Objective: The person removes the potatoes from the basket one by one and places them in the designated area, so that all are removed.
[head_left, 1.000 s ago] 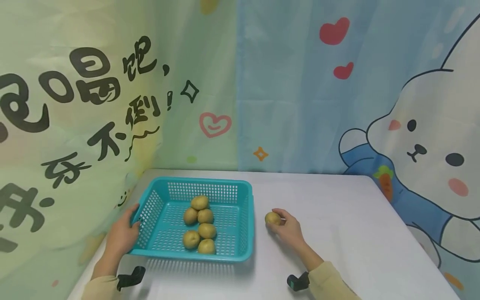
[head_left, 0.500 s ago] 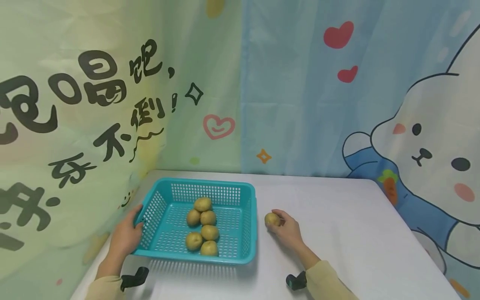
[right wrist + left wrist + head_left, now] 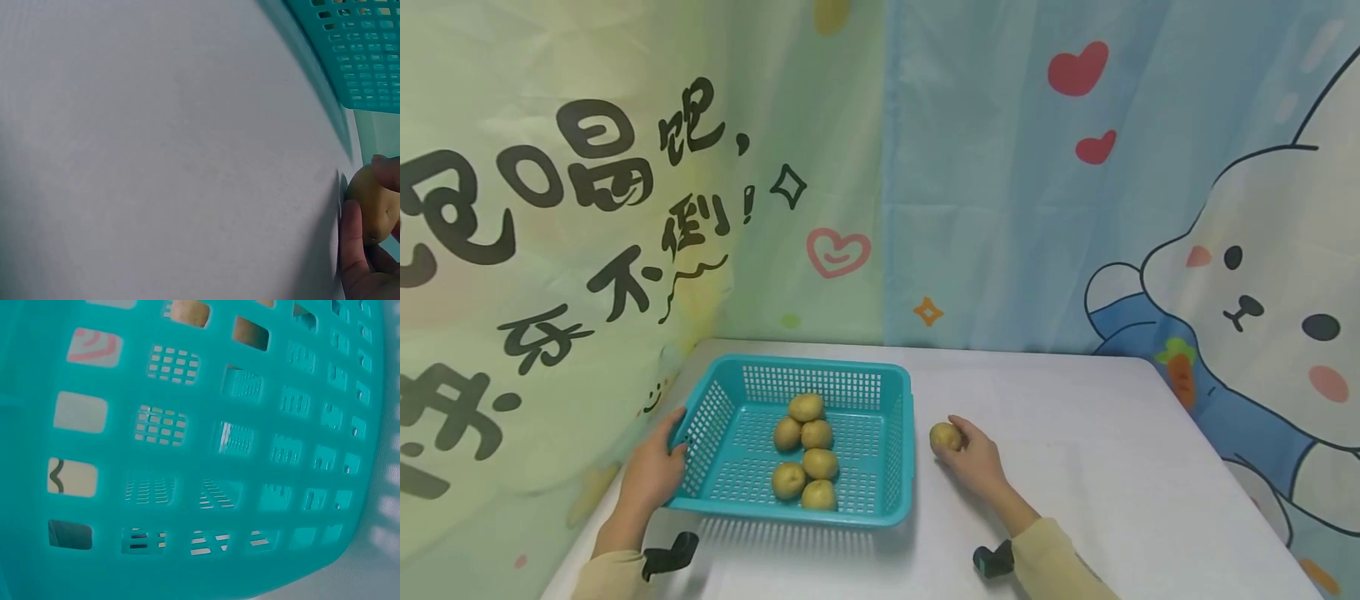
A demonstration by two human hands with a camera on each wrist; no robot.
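Observation:
In the head view a turquoise plastic basket (image 3: 895, 492) with slotted walls stands on the white table, left of centre. My left hand (image 3: 653, 468) grips its left side at the rim. Several yellow-brown potatoes (image 3: 816, 435) lie grouped in the middle of the basket. To the right of it, my right hand (image 3: 979, 463) holds one more potato (image 3: 943, 435) between thumb and fingers, at the tabletop. The right wrist view shows this potato (image 3: 374, 209) at its right edge, with the fingers around it. Only the basket wall (image 3: 206, 462) fills the left wrist view; the left hand is out of sight there.
The white tabletop (image 3: 1075, 450) extends right of the right hand and behind the basket. A printed curtain (image 3: 985, 208) with hearts and a cartoon rabbit hangs along the back edge. Dark wrist-worn devices (image 3: 995, 562) sit below both hands.
The head view has shifted slightly, so the whole scene sits a little further right in the picture. Both hands keep their hold on the basket and the potato, with no clear movement.

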